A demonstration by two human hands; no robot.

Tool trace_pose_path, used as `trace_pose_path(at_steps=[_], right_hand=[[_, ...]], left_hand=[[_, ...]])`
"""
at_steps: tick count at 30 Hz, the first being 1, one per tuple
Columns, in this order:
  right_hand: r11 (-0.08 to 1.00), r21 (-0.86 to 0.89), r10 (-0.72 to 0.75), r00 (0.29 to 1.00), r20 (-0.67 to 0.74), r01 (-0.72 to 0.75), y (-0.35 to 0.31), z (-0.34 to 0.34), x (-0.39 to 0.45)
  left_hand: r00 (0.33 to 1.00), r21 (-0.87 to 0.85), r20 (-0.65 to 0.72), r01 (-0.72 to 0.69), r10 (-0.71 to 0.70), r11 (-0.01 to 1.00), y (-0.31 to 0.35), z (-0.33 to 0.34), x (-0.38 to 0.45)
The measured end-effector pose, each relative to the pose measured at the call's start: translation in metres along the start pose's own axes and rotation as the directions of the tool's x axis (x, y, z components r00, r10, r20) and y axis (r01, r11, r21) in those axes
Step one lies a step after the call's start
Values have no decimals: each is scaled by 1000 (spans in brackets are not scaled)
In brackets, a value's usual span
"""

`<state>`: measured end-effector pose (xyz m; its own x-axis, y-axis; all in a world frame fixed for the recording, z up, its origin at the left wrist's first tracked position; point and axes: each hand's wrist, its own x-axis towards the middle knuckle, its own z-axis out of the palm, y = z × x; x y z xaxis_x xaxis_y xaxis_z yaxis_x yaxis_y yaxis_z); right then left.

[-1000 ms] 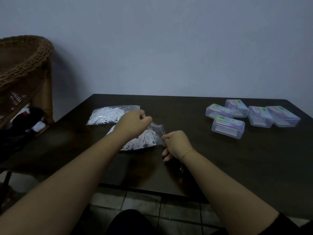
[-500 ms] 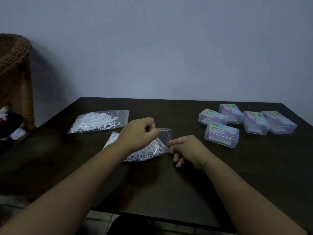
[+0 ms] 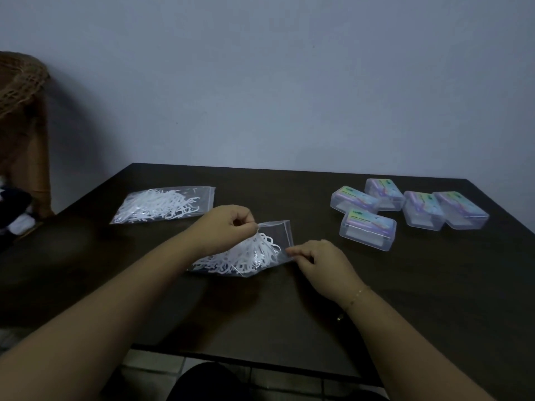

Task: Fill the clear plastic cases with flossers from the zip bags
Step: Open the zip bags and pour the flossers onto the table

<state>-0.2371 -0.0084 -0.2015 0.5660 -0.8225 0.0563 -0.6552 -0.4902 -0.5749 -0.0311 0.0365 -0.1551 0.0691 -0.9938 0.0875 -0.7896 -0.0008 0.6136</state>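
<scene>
A clear zip bag [image 3: 254, 253] full of white flossers lies in the middle of the dark table [image 3: 289, 314]. My left hand [image 3: 223, 227] pinches its upper edge near the zip end. My right hand [image 3: 318, 261] pinches the lower corner of the same end. A second zip bag of flossers [image 3: 165, 204] lies flat at the back left. Several clear plastic cases [image 3: 367, 228] with coloured labels sit closed in a cluster at the right.
A wicker chair [image 3: 20, 91] stands at the far left beside the table, with dark and white cloth items [image 3: 14, 212] under it. The table's near edge runs just above a tiled floor [image 3: 150, 369]. A plain wall is behind.
The view has shifted a little. Both hands stay on the near bag's zip end; the right hand has slid down to its lower corner, and the end now looks lifted and spread.
</scene>
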Motion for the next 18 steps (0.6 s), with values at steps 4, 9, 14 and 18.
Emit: trace_pose_path(at_steps=[4, 9, 14, 18], right_hand=[[997, -69, -24, 999, 30, 26, 8, -1, -9], [1000, -8, 22, 999, -32, -22, 4, 1, -5], [995, -85, 54, 996, 66, -48, 4, 0, -2], [997, -58, 47, 996, 70, -43, 8, 0, -1]], left_hand=[[998, 36, 40, -45, 44, 998, 7, 5, 3], [991, 180, -19, -128, 134, 975, 24, 6, 7], [985, 172, -88, -131, 148, 976, 31, 5, 14], [992, 147, 2, -122, 123, 982, 26, 2, 14]])
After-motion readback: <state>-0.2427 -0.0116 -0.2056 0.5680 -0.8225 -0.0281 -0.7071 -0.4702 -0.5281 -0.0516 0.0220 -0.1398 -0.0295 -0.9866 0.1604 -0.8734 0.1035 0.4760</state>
